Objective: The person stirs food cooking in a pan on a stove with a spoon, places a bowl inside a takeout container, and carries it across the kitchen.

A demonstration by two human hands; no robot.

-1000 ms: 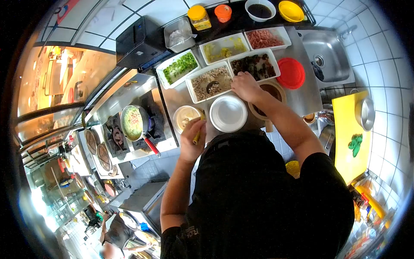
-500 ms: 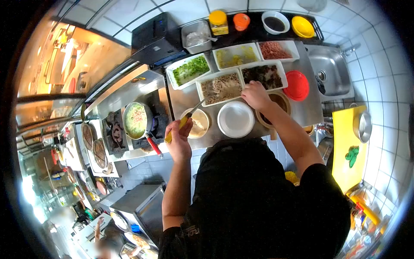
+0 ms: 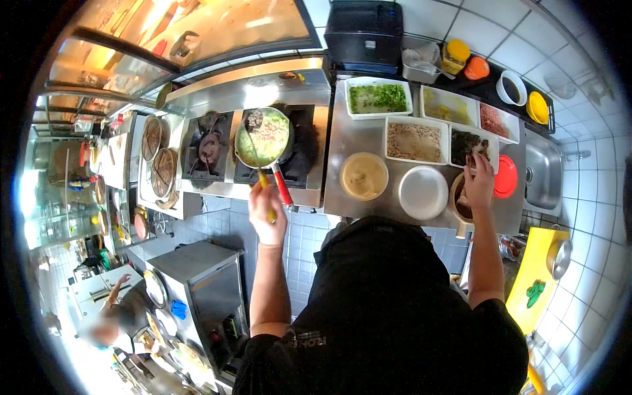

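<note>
My left hand (image 3: 267, 214) is closed around the yellow handle of a long spoon (image 3: 263, 179). The spoon's head is inside the frying pan (image 3: 289, 153), at a dark brownish patch near the far left side. Pale green food with pinkish bits (image 3: 264, 139) fills this pan, whose red handle (image 3: 282, 185) points towards me beside my left hand. My right hand (image 3: 480, 183) has its fingers bent over the near rim of a white container of dark food (image 3: 473, 146). Left of that stands a white container of brownish chopped food (image 3: 415, 141).
Chopped greens (image 3: 378, 99), yellowish food (image 3: 450, 107) and pink meat (image 3: 494, 122) sit in white containers behind. Nearer are a beige-filled bowl (image 3: 364, 176), stacked white bowls (image 3: 422, 192), a brown pot (image 3: 461, 214) and a red lid (image 3: 505, 176). A sink (image 3: 543, 171) lies right.
My left hand has carried the spoon from the container of brownish chopped food leftwards to the pan. The view has swung left. My right hand stays at the dark food's container.
</note>
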